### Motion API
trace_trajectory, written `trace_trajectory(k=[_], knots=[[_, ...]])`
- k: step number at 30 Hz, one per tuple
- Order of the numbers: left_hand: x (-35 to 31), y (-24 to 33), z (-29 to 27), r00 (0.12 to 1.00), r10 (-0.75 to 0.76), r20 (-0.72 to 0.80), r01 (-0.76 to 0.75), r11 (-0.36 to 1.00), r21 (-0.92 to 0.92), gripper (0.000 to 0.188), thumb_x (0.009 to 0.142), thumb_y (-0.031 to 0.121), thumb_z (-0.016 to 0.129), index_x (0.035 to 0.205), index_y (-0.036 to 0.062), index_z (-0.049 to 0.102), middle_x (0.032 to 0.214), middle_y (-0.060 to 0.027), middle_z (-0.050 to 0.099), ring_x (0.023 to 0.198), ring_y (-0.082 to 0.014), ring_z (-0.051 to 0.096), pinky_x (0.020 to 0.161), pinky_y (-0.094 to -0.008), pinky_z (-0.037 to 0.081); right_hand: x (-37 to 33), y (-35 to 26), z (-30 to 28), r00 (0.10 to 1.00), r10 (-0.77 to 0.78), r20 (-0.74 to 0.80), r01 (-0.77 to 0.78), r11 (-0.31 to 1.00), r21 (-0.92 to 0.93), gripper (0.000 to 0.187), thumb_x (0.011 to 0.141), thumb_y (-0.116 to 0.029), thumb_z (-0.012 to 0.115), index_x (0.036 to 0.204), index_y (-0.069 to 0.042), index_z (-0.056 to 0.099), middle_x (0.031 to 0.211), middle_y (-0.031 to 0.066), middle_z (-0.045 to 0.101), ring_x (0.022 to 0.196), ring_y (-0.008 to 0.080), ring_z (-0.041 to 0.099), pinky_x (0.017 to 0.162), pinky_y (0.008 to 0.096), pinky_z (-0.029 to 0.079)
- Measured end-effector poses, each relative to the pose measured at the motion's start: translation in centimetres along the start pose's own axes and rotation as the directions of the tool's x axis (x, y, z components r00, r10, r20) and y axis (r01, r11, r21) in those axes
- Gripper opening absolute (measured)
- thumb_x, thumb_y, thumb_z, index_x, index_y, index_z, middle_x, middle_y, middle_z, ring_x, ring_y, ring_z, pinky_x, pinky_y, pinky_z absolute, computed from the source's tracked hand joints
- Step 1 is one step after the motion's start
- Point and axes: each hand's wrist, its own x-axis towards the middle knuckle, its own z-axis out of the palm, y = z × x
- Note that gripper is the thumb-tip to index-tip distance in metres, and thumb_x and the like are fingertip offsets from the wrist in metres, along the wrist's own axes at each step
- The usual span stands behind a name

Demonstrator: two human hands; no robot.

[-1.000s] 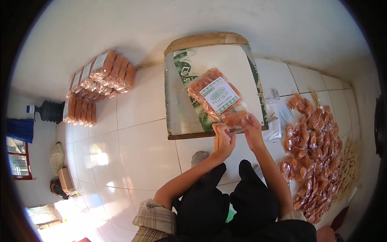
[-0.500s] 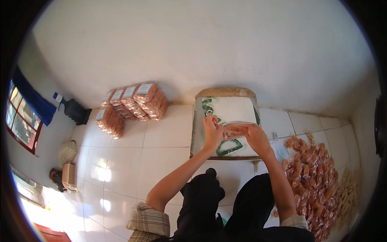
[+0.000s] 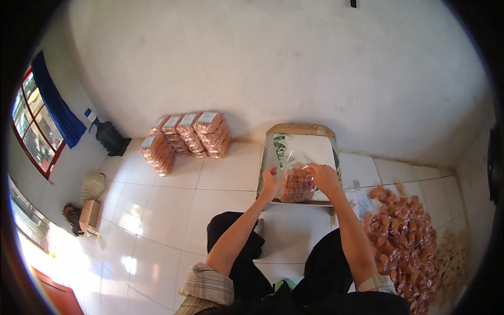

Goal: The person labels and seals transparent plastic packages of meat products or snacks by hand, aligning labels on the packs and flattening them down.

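A clear plastic bag packed with orange-brown pieces (image 3: 297, 185) stands near the front edge of a low table (image 3: 320, 144), whose top is covered with a white sheet bearing green print. My right hand (image 3: 325, 178) pinches the bag at its upper right side. Just left of the bag is my left hand (image 3: 270, 182), its fingers raised and apart, with nothing visible in them. The bag's loose clear top rises between both hands. What the orange-brown pieces are is too small to tell.
On the floor to the right lies a large heap of small orange-brown packets (image 3: 401, 241), with pale strips (image 3: 452, 252) beside it. Stacked filled packs (image 3: 191, 134) stand against the wall at left. Farther left are a water jug (image 3: 109, 137) and a cardboard box (image 3: 90, 214).
The bag has gone from lying between both hands to standing upright near the table's front edge. My left hand has let go of it and moved slightly down. The view has shifted.
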Motion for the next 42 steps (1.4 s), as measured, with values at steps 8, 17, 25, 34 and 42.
trace_trajectory(k=[8,17,25,34,42], knots=[[-0.5,-2.2,1.5,0.945,0.066,0.322,-0.120,0.981,0.150,0.089,0.057,0.022,0.083,0.126,0.0022,0.030,0.119,-0.0207,0.045,0.114,-0.0340,0.046,0.092,-0.0423,0.039,0.2,-1.8,-1.5,0.984,0.114,0.134,-0.124,0.990,0.071,0.018,0.086,-0.020,0.053,0.090,-0.006,0.065,0.083,0.0173,0.064,0.079,0.0351,0.061,0.069,0.0414,0.048],[-0.8,-0.4,0.9,0.916,-0.056,0.397,0.067,0.998,-0.016,0.068,0.065,0.005,0.077,0.118,0.0089,0.034,0.112,-0.0114,0.049,0.110,-0.0245,0.052,0.084,-0.0350,0.050,5.5,1.0,1.1,0.845,-0.139,0.517,0.177,0.984,-0.026,0.020,0.079,-0.017,0.062,0.091,-0.003,0.056,0.082,0.0213,0.062,0.084,0.0380,0.059,0.071,0.0433,0.049],[-0.3,0.7,-0.7,0.910,-0.072,0.409,0.095,0.995,-0.036,0.069,0.063,0.006,0.079,0.117,0.0088,0.038,0.111,-0.0098,0.051,0.106,-0.0259,0.054,0.081,-0.0353,0.049,6.7,1.2,1.9,0.846,-0.273,0.458,0.295,0.955,0.024,0.017,0.073,-0.010,0.062,0.087,-0.004,0.053,0.076,0.0164,0.061,0.077,0.0334,0.061,0.067,0.0415,0.051],[-0.2,1.0,-0.5,0.896,-0.081,0.437,0.088,0.996,0.004,0.069,0.065,0.006,0.079,0.118,0.0083,0.035,0.116,-0.0100,0.047,0.110,-0.0255,0.053,0.083,-0.0338,0.050,6.5,1.8,2.9,0.816,-0.234,0.528,0.201,0.972,0.121,0.006,0.068,-0.001,0.060,0.072,-0.004,0.056,0.074,0.0130,0.059,0.073,0.0307,0.062,0.066,0.0396,0.050],[-0.1,1.4,0.6,0.886,-0.044,0.462,0.077,0.996,-0.053,0.065,0.069,0.009,0.077,0.118,0.0062,0.035,0.114,-0.0109,0.048,0.114,-0.0249,0.050,0.085,-0.0348,0.050,5.7,3.5,2.7,0.833,-0.303,0.464,0.326,0.945,0.033,0.008,0.071,0.000,0.061,0.076,-0.004,0.057,0.088,0.0137,0.057,0.083,0.0287,0.059,0.073,0.0373,0.049]])
